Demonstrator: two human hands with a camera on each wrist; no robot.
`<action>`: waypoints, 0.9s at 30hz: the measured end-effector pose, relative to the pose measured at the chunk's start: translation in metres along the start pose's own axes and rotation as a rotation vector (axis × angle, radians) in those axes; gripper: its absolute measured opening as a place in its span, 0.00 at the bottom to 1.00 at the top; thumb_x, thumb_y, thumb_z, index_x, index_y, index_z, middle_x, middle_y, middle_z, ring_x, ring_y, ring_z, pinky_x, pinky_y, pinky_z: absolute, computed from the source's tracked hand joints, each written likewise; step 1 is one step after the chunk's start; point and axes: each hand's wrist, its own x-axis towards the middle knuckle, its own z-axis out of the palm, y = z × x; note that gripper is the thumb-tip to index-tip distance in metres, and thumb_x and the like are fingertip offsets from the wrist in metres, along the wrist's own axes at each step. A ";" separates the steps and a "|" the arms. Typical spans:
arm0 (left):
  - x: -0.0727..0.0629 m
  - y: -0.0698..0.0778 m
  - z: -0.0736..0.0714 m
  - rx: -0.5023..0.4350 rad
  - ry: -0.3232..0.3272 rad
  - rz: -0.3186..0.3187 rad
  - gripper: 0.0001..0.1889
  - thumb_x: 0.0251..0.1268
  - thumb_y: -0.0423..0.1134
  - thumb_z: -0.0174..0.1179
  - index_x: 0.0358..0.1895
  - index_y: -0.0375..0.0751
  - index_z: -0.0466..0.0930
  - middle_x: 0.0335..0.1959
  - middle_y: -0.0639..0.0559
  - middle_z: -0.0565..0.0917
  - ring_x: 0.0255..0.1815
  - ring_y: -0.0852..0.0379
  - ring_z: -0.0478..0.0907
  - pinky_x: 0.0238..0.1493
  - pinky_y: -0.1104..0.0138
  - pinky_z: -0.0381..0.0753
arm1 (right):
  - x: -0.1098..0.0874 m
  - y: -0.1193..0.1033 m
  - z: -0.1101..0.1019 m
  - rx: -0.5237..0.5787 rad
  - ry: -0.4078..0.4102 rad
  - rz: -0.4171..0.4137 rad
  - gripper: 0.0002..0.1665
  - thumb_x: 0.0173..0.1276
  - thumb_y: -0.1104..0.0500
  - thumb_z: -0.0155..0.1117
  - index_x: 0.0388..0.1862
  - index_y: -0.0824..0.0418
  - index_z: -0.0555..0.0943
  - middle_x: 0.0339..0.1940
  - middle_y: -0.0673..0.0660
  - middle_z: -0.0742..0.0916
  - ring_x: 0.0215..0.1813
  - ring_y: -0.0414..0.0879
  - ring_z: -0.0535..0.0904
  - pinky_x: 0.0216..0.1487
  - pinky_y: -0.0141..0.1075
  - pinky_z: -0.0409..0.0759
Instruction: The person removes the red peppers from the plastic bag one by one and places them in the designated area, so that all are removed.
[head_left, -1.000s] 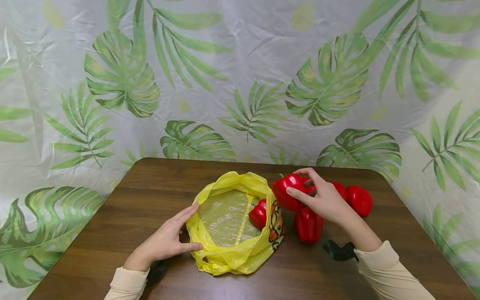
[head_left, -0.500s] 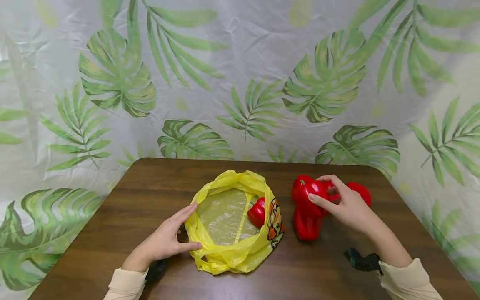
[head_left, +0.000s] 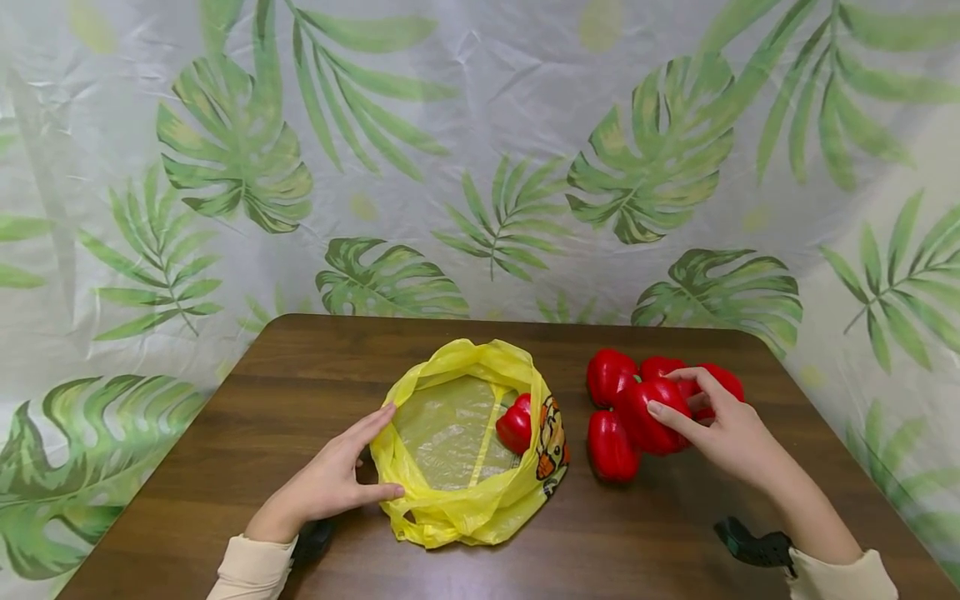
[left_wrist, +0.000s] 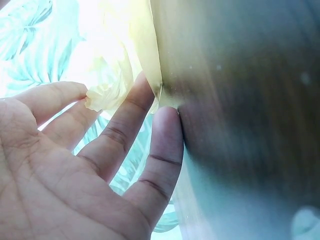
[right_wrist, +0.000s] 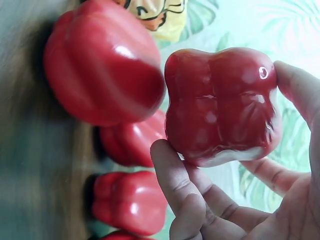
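Note:
A yellow plastic bag [head_left: 480, 523] stands with its mouth spread wide, and one red bell pepper [head_left: 514, 427] lies inside against its right wall. At the bag's left side is my left hand [head_left: 330, 479], thumb and fingers spread, fingertips touching the rim; the left wrist view shows these fingers [left_wrist: 115, 132] fairly straight beside the thin plastic. My right hand [head_left: 735, 429] grips another bell pepper [head_left: 651, 417] between thumb and fingers, over the loose group. Seen from the right wrist, the held pepper's lobed end [right_wrist: 220, 105] faces the camera.
Several more red bell peppers [head_left: 613, 447] sit close together on the right of the brown wooden table [head_left: 300, 400], partly behind the right hand. A leaf-patterned sheet [head_left: 517, 125] hangs behind the table's far edge.
My right hand has carried its bell pepper away from the bag's right rim, rightward and slightly toward me. My left hand and the bag have stayed nearly still.

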 end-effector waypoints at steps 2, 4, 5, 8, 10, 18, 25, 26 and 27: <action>0.000 0.000 0.000 -0.003 0.001 -0.002 0.57 0.62 0.62 0.76 0.87 0.41 0.57 0.87 0.38 0.60 0.82 0.31 0.65 0.54 0.55 0.87 | -0.002 0.004 -0.001 -0.009 0.003 0.014 0.39 0.78 0.35 0.64 0.75 0.54 0.69 0.58 0.65 0.88 0.56 0.56 0.84 0.41 0.42 0.84; 0.000 0.000 0.000 -0.004 0.001 -0.004 0.57 0.63 0.62 0.76 0.87 0.41 0.56 0.87 0.38 0.60 0.82 0.30 0.65 0.52 0.56 0.87 | -0.004 0.008 -0.002 -0.015 0.005 0.027 0.39 0.78 0.35 0.64 0.76 0.54 0.68 0.58 0.66 0.88 0.56 0.57 0.85 0.41 0.42 0.84; 0.000 0.000 0.000 -0.002 0.001 -0.004 0.57 0.63 0.62 0.76 0.87 0.41 0.56 0.87 0.38 0.60 0.82 0.30 0.65 0.53 0.55 0.87 | -0.006 0.010 -0.002 -0.015 0.005 0.029 0.39 0.78 0.35 0.64 0.76 0.54 0.68 0.58 0.66 0.88 0.56 0.57 0.85 0.41 0.42 0.83; -0.001 -0.001 0.000 0.003 0.000 -0.006 0.57 0.63 0.63 0.76 0.87 0.42 0.56 0.87 0.38 0.60 0.82 0.30 0.65 0.55 0.53 0.87 | -0.009 0.015 -0.004 -0.014 0.011 0.033 0.38 0.79 0.36 0.64 0.76 0.55 0.67 0.57 0.67 0.89 0.55 0.57 0.86 0.40 0.43 0.83; -0.001 -0.001 0.000 0.003 -0.001 -0.006 0.57 0.63 0.63 0.76 0.87 0.42 0.56 0.87 0.38 0.60 0.82 0.30 0.65 0.55 0.53 0.86 | -0.010 0.017 -0.004 -0.016 0.017 0.034 0.38 0.79 0.37 0.64 0.76 0.56 0.67 0.56 0.67 0.89 0.55 0.57 0.86 0.40 0.43 0.83; 0.000 0.000 0.000 0.008 0.004 -0.008 0.57 0.62 0.62 0.77 0.87 0.41 0.57 0.87 0.38 0.61 0.82 0.31 0.66 0.53 0.55 0.87 | -0.014 0.029 -0.007 -0.027 0.024 0.060 0.38 0.80 0.37 0.62 0.77 0.57 0.67 0.54 0.67 0.90 0.52 0.57 0.86 0.39 0.43 0.81; 0.000 0.000 0.000 0.005 0.002 -0.008 0.57 0.62 0.62 0.77 0.87 0.40 0.57 0.87 0.38 0.60 0.82 0.31 0.66 0.52 0.56 0.87 | -0.016 0.036 -0.008 -0.034 0.021 0.096 0.40 0.80 0.35 0.60 0.77 0.59 0.67 0.53 0.68 0.89 0.51 0.57 0.85 0.39 0.43 0.80; 0.000 0.000 0.000 0.005 0.002 -0.008 0.57 0.62 0.62 0.77 0.87 0.40 0.57 0.87 0.37 0.60 0.82 0.31 0.66 0.52 0.56 0.87 | -0.015 0.037 -0.008 -0.037 0.020 0.100 0.40 0.80 0.35 0.60 0.77 0.59 0.67 0.53 0.68 0.89 0.51 0.58 0.85 0.39 0.42 0.80; 0.000 0.001 0.000 0.004 0.002 -0.008 0.57 0.62 0.62 0.77 0.87 0.40 0.57 0.87 0.37 0.60 0.81 0.31 0.66 0.52 0.57 0.87 | -0.015 0.038 -0.008 -0.040 0.017 0.105 0.41 0.80 0.34 0.59 0.77 0.59 0.66 0.53 0.69 0.89 0.52 0.58 0.85 0.39 0.42 0.80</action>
